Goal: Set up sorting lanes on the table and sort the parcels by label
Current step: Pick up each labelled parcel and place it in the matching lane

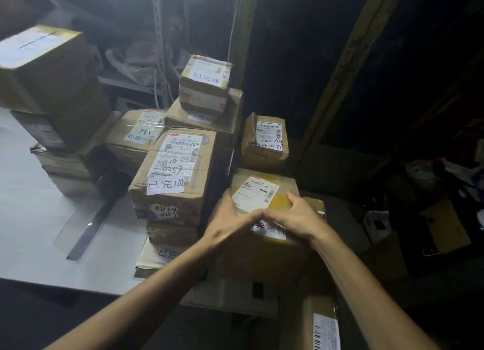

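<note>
White table [28,231], parcels [172,176]; behind, perhaps shelving [157,35].

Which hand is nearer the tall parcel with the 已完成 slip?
Left. The left hand grips the left edge of the yellow-taped parcel, right beside the tall parcel; the right hand holds the opposite edge, farther off.

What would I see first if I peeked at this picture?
The left hand and right hand gripping a brown cardboard parcel with a white label, low and just right of the middle. Behind it rises a pile of brown cardboard boxes with handwritten white stickers, a small taped box topping it.
</note>
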Motion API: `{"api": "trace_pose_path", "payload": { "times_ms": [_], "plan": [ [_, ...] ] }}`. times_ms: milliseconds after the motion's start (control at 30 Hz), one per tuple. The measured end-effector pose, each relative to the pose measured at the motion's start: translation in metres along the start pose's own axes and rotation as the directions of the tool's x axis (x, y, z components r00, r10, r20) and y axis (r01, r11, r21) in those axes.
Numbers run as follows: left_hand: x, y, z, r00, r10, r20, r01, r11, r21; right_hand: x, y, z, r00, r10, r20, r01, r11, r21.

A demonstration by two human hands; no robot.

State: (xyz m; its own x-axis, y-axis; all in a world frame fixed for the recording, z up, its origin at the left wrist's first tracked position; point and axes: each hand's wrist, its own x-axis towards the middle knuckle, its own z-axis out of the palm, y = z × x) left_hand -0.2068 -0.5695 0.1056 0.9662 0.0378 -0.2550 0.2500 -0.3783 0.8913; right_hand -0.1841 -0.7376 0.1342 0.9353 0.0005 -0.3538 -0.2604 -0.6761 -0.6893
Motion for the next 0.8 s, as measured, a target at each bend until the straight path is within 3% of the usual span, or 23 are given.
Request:
{"api": "trace_pose_path", "payload": {
  "times_ms": [133,300,400,467,600,733,800],
  "plan": [
    [0.007,-0.024,0.004,0.993,-0.116,0.016,0.117,0.990,-0.080,0.004,-0.005,0.021,0.999,0.010,0.038,-0.008,0.998,-0.060],
    [0.030,-0.104,0.017,0.975,-0.204,0.086,0.203,0.979,0.013,0.015,0.012,0.053,0.999,0.018,0.026,-0.016,0.996,-0.088],
    [0.012,-0.069,0.021,0.999,0.005,0.033,-0.008,0.997,0.076,0.015,0.018,0.057,0.998,0.043,0.042,-0.037,0.991,-0.130],
    [0.006,-0.061,0.030,0.991,0.071,0.111,-0.095,0.968,0.232,0.018,0.025,0.061,0.992,0.079,0.100,-0.052,0.967,-0.248],
    [-0.002,-0.089,0.046,0.929,0.057,0.366,-0.263,0.797,0.543,0.016,0.043,0.077,0.961,0.157,0.228,-0.029,0.875,-0.483],
    [-0.002,-0.101,0.049,0.925,0.070,0.372,-0.344,0.571,0.746,0.016,0.046,0.085,0.972,0.083,0.218,0.072,0.783,-0.617],
    [-0.003,-0.099,0.047,0.930,0.082,0.359,-0.349,0.509,0.787,0.022,0.048,0.086,0.968,0.064,0.241,0.099,0.786,-0.610]
  ]
}}
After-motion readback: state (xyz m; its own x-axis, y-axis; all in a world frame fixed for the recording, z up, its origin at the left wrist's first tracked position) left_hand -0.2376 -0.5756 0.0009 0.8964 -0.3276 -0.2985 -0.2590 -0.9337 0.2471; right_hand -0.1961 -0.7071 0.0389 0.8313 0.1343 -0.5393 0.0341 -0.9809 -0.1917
